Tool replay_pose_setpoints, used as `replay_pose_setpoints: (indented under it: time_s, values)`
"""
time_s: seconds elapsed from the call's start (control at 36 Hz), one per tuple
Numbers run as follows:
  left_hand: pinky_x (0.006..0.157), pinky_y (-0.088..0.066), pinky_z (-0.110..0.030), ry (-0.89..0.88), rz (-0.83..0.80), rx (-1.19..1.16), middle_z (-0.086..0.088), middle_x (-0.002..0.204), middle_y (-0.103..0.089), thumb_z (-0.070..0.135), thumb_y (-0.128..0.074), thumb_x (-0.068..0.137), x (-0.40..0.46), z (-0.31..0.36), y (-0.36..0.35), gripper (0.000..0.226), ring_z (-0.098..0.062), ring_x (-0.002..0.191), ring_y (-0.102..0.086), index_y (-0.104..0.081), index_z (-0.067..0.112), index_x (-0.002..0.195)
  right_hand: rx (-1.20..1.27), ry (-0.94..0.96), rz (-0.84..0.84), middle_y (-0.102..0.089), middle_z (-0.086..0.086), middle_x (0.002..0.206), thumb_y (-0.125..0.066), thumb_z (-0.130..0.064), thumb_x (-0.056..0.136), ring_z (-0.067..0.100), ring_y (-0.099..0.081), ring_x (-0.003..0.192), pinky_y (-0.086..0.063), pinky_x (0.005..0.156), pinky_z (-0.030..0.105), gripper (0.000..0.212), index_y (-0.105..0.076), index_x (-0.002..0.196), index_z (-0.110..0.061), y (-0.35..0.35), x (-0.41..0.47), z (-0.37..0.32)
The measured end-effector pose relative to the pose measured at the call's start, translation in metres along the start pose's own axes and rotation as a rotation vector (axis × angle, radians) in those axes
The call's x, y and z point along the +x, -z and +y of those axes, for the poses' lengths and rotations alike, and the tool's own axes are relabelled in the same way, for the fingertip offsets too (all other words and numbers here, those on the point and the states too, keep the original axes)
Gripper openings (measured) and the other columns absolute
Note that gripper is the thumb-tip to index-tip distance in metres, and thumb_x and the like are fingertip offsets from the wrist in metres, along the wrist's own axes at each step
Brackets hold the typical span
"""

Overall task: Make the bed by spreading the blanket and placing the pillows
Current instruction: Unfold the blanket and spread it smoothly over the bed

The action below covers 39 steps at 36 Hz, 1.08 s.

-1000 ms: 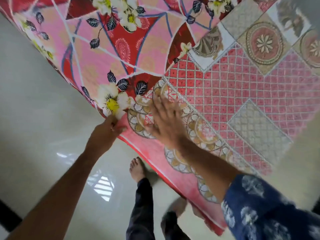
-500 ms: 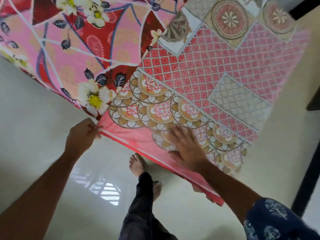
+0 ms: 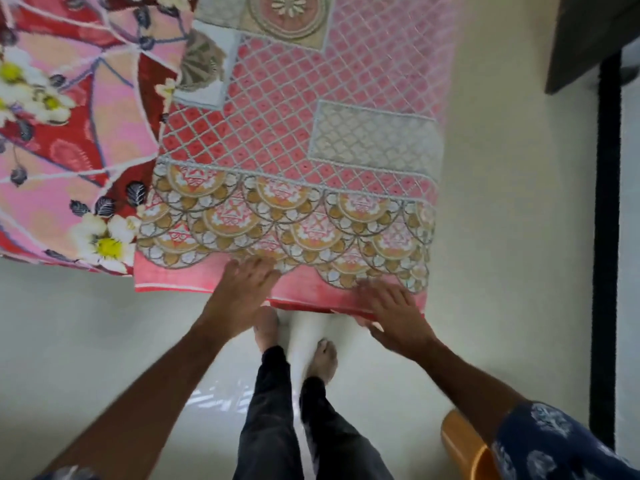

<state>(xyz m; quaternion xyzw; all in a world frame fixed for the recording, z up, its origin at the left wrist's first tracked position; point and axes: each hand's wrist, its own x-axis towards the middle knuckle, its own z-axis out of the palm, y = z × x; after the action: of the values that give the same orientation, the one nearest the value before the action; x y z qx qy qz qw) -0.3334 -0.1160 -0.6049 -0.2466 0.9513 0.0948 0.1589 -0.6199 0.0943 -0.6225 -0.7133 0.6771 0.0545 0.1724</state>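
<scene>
Head view: blanket (image 3: 304, 140) lies flat on the bed, running away from the person; its near hem crosses straight in front of them. Left hand (image 3: 242, 292) lies flat, fingers straight, on the hem near its middle. Right hand (image 3: 394, 313) is spread on the hem at the right corner (thumb seems under the edge, hard to tell). Neither hand pinches cloth. The left stretch of hem lies closest to the left hand. No pillows visible.

Glossy pale tiled floor (image 3: 86, 341) with window light reflected as bright bars near the bottom centre; dark vertical strip (image 3: 607, 237) at right; dark furniture corner (image 3: 581, 39) top right; curved orange-brown wooden edge (image 3: 464, 445) bottom right
</scene>
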Motion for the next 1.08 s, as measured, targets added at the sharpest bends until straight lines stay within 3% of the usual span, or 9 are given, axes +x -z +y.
replay_pose_setpoints:
  time_s: [0.06, 0.11, 0.28, 0.36, 0.47, 0.61, 0.72, 0.92, 1.08]
  values:
    - [0.086, -0.043, -0.051, -0.059, -0.062, 0.111, -0.014, 0.128, -0.056, 0.030, -0.085, 0.059, 0.015, 0.010, -0.004, 0.076, -0.038, 0.116, -0.053, -0.057, 0.011, 0.128, -0.004, -0.140, 0.002, -0.047, 0.012, 0.149, -0.067, -0.053, 0.078, 0.036, -0.044, 0.130, -0.050, 0.097, 0.055, 0.080, -0.045, 0.146, -0.017, -0.005, -0.004, 0.009]
    - [0.081, -0.040, -0.048, -0.075, -0.057, 0.203, -0.014, 0.120, -0.056, 0.022, -0.077, 0.067, 0.027, 0.015, -0.007, 0.064, -0.038, 0.109, -0.052, -0.053, 0.010, 0.125, -0.039, -0.149, -0.053, -0.047, 0.011, 0.148, -0.079, -0.055, 0.068, 0.036, -0.044, 0.128, -0.048, 0.096, 0.054, 0.095, -0.045, 0.148, -0.017, -0.016, -0.009, 0.014]
    - [0.067, -0.044, -0.041, -0.302, 0.015, 0.295, -0.014, 0.106, -0.056, 0.004, -0.038, 0.084, 0.038, 0.021, -0.015, 0.031, -0.032, 0.083, -0.052, -0.050, 0.010, 0.111, -0.077, -0.209, 0.045, -0.059, 0.011, 0.125, -0.077, -0.013, 0.065, 0.035, -0.055, 0.103, -0.045, 0.083, 0.047, 0.068, -0.048, 0.127, -0.013, -0.032, -0.020, 0.015]
    - [0.068, -0.047, -0.045, -0.340, -0.084, 0.289, -0.016, 0.110, -0.058, 0.008, -0.063, 0.079, 0.037, 0.026, -0.014, 0.032, -0.034, 0.083, -0.055, -0.052, 0.010, 0.109, -0.021, -0.358, 0.090, -0.060, 0.008, 0.109, -0.074, -0.015, 0.065, 0.033, -0.054, 0.089, -0.042, 0.073, 0.042, 0.053, -0.050, 0.112, -0.015, -0.030, -0.023, 0.019]
    - [0.061, -0.048, -0.044, -0.308, -0.156, 0.239, -0.014, 0.096, -0.063, 0.014, -0.082, 0.062, 0.045, 0.032, 0.000, 0.046, -0.035, 0.075, -0.059, -0.060, 0.009, 0.101, 0.022, -0.455, 0.136, -0.057, 0.006, 0.095, -0.068, -0.019, 0.072, 0.034, -0.054, 0.082, -0.041, 0.066, 0.040, 0.031, -0.051, 0.098, -0.015, -0.025, -0.026, 0.025]
    - [0.065, -0.047, -0.040, -0.287, -0.285, 0.362, -0.008, 0.091, -0.065, 0.022, -0.063, 0.083, 0.051, 0.034, 0.002, 0.025, -0.031, 0.075, -0.062, -0.057, 0.014, 0.106, 0.037, -0.562, -0.067, -0.067, 0.007, 0.092, -0.087, -0.035, 0.064, 0.034, -0.064, 0.078, -0.045, 0.068, 0.040, 0.054, -0.053, 0.100, -0.013, -0.032, -0.035, 0.036]
    - [0.061, -0.049, -0.028, -0.349, -0.420, 0.457, 0.004, 0.074, -0.066, 0.015, -0.055, 0.087, 0.052, 0.033, 0.001, 0.013, -0.019, 0.062, -0.064, -0.065, 0.021, 0.092, -0.044, -0.571, -0.127, -0.070, 0.011, 0.074, -0.083, -0.043, 0.074, 0.034, -0.064, 0.061, -0.042, 0.063, 0.037, 0.041, -0.060, 0.088, -0.011, -0.040, -0.044, 0.041]
    - [0.067, -0.043, -0.033, -0.447, -0.434, 0.345, -0.005, 0.103, -0.070, 0.013, -0.039, 0.097, 0.049, 0.038, 0.005, 0.026, -0.024, 0.091, -0.067, -0.062, 0.013, 0.111, -0.108, -0.496, -0.142, -0.063, 0.010, 0.055, -0.079, -0.026, 0.078, 0.031, -0.057, 0.047, -0.037, 0.057, 0.034, 0.025, -0.060, 0.069, -0.012, -0.040, -0.056, 0.035]
    - [0.066, -0.040, -0.030, -0.462, -0.492, 0.274, -0.008, 0.103, -0.069, 0.013, -0.040, 0.096, 0.046, 0.040, 0.010, 0.026, -0.024, 0.090, -0.065, -0.062, 0.011, 0.109, -0.079, -0.500, -0.073, -0.060, 0.009, 0.051, -0.076, -0.015, 0.075, 0.029, -0.053, 0.043, -0.039, 0.056, 0.034, 0.019, -0.058, 0.070, -0.012, -0.039, -0.074, 0.022]
